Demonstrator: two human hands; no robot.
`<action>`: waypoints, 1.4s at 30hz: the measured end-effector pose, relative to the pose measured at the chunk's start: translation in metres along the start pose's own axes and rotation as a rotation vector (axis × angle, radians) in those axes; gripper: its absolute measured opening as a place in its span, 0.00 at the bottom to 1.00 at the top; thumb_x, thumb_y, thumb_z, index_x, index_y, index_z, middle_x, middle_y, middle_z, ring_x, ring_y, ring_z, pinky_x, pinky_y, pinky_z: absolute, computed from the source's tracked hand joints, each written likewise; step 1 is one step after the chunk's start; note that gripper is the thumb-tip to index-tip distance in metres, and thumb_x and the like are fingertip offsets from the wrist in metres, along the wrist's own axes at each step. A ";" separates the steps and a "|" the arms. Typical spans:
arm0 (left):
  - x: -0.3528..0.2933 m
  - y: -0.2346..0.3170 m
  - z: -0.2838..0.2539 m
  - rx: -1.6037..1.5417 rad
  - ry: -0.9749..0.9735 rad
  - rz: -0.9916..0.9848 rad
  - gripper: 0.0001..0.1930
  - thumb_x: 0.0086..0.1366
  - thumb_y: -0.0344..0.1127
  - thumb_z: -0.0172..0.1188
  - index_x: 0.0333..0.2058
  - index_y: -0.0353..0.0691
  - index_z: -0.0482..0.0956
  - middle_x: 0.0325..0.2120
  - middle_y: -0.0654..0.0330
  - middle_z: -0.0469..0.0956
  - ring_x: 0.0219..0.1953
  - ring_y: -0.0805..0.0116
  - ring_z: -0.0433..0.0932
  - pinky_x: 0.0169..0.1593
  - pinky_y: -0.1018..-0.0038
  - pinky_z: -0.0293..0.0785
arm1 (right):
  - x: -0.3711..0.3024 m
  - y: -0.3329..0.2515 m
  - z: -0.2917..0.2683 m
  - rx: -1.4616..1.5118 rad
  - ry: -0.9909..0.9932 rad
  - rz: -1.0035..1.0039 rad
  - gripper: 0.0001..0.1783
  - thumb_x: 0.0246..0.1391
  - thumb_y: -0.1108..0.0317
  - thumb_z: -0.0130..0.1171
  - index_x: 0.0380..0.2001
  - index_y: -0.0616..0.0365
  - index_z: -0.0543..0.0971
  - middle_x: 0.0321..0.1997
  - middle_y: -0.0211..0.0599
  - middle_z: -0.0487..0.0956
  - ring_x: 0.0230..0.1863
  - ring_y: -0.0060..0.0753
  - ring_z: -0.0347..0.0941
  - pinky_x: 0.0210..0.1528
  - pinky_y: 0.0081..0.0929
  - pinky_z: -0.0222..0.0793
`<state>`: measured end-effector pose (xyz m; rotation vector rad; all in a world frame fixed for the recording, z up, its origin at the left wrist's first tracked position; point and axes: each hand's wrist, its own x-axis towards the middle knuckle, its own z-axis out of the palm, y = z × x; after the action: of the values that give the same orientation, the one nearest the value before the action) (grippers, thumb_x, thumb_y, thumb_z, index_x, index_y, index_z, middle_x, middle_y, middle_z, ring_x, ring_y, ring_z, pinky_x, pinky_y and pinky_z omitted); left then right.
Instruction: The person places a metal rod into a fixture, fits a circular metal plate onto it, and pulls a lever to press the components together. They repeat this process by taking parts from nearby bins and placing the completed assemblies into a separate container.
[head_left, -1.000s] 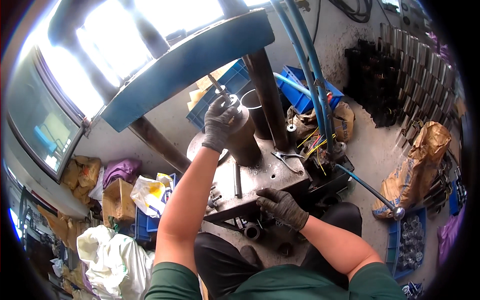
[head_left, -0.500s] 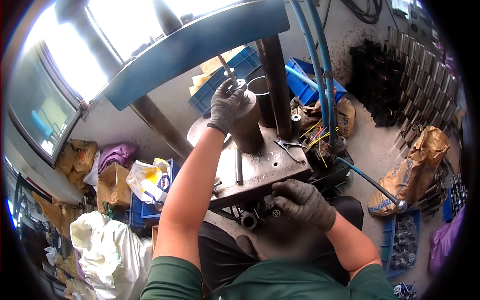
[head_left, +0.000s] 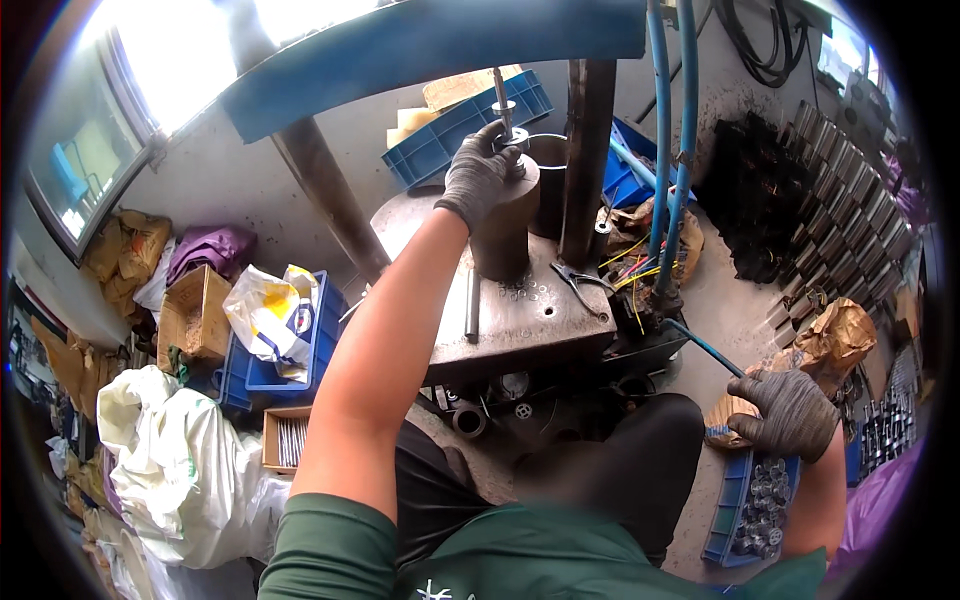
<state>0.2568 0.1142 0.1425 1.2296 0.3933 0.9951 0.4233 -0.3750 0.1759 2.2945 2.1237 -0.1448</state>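
- L hand (head_left: 475,180) pinches metal ring (head_left: 517,139) at rod (head_left: 501,90) foot, atop cyl. (head_left: 505,230)
- R hand (head_left: 795,412), a sec ago nearer cyl., now well R of it at lever (head_left: 708,352) end; curled, can't tell if gripping
- So ring's held 1-handed

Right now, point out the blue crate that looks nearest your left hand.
The crate behind the upright cylinder, just past the left hand in this view. The other crates sit farther off: left, lower right, and by the blue pipes.
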 end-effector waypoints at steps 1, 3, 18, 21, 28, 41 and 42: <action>0.002 -0.002 -0.004 0.038 -0.014 0.015 0.21 0.70 0.18 0.62 0.61 0.37 0.78 0.35 0.63 0.81 0.27 0.78 0.74 0.29 0.80 0.75 | -0.003 0.005 0.006 0.031 -0.015 -0.024 0.25 0.57 0.50 0.66 0.48 0.59 0.84 0.46 0.49 0.85 0.45 0.57 0.83 0.49 0.48 0.78; 0.003 -0.004 -0.014 0.112 -0.062 0.057 0.23 0.70 0.17 0.62 0.62 0.37 0.77 0.33 0.65 0.79 0.26 0.79 0.72 0.29 0.80 0.74 | -0.003 -0.002 0.008 0.099 -0.065 0.003 0.24 0.59 0.50 0.65 0.46 0.60 0.84 0.43 0.50 0.86 0.45 0.57 0.83 0.48 0.47 0.79; 0.014 -0.012 -0.017 0.142 -0.055 0.042 0.26 0.67 0.22 0.69 0.63 0.39 0.76 0.34 0.64 0.81 0.25 0.79 0.74 0.28 0.81 0.77 | -0.033 -0.033 0.066 0.183 -0.206 0.183 0.19 0.56 0.54 0.61 0.38 0.60 0.86 0.32 0.49 0.85 0.37 0.56 0.83 0.44 0.47 0.80; 0.017 -0.017 -0.019 0.151 -0.024 0.060 0.25 0.67 0.24 0.70 0.61 0.37 0.76 0.32 0.64 0.81 0.26 0.80 0.74 0.29 0.80 0.77 | -0.024 -0.031 0.049 0.337 -0.133 0.247 0.19 0.56 0.57 0.63 0.43 0.60 0.86 0.38 0.51 0.86 0.41 0.55 0.84 0.47 0.46 0.80; 0.007 -0.006 -0.011 0.172 -0.038 0.028 0.23 0.68 0.24 0.69 0.61 0.38 0.78 0.30 0.64 0.80 0.25 0.79 0.73 0.29 0.80 0.75 | -0.027 -0.035 0.044 0.294 -0.222 0.270 0.21 0.57 0.58 0.66 0.49 0.60 0.85 0.41 0.52 0.86 0.43 0.55 0.84 0.49 0.43 0.80; 0.000 0.001 -0.012 0.110 -0.032 -0.002 0.23 0.69 0.22 0.67 0.62 0.36 0.78 0.30 0.64 0.80 0.24 0.80 0.74 0.29 0.80 0.77 | -0.019 -0.026 0.035 0.411 -0.018 0.272 0.19 0.58 0.61 0.66 0.48 0.61 0.84 0.39 0.52 0.85 0.38 0.54 0.84 0.44 0.42 0.80; 0.000 0.003 -0.011 0.134 -0.034 0.013 0.23 0.69 0.23 0.67 0.62 0.36 0.77 0.30 0.64 0.80 0.24 0.80 0.74 0.29 0.80 0.77 | -0.016 -0.029 0.029 0.409 0.027 0.313 0.19 0.57 0.63 0.67 0.48 0.65 0.83 0.39 0.52 0.84 0.38 0.53 0.84 0.44 0.42 0.79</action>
<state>0.2471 0.1207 0.1408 1.3691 0.4310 0.9704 0.3917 -0.3910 0.1500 2.8286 1.8493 -0.5939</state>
